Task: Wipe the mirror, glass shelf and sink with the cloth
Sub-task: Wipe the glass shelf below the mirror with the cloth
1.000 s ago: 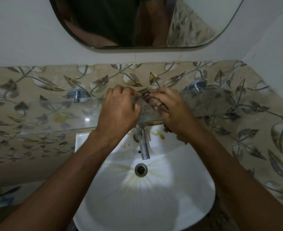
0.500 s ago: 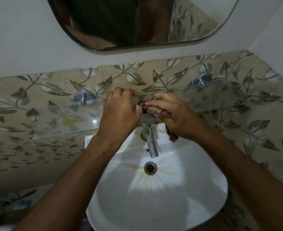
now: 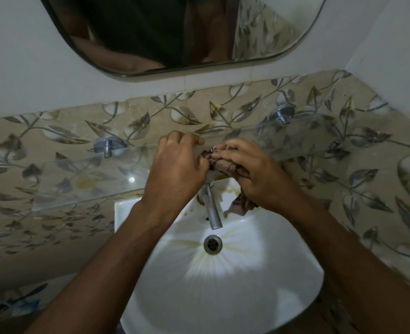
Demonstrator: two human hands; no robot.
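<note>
Hands, left (image 3: 177,165) and right (image 3: 254,172), bunch unlabelled cloth (image 3: 219,162) above sink (image 3: 223,285).

We see the right hand (image 3: 254,174) now gather more of the cloth (image 3: 220,162), a loose tail hanging at 5 o'clock beside the tap (image 3: 212,210); the left hand (image 3: 177,167) keeps gripping its end.

The mirror (image 3: 175,32) is hanging above the shelf (image 3: 90,174), which is sitting over the sink (image 3: 223,285), with the tap (image 3: 212,210) between them.
</note>
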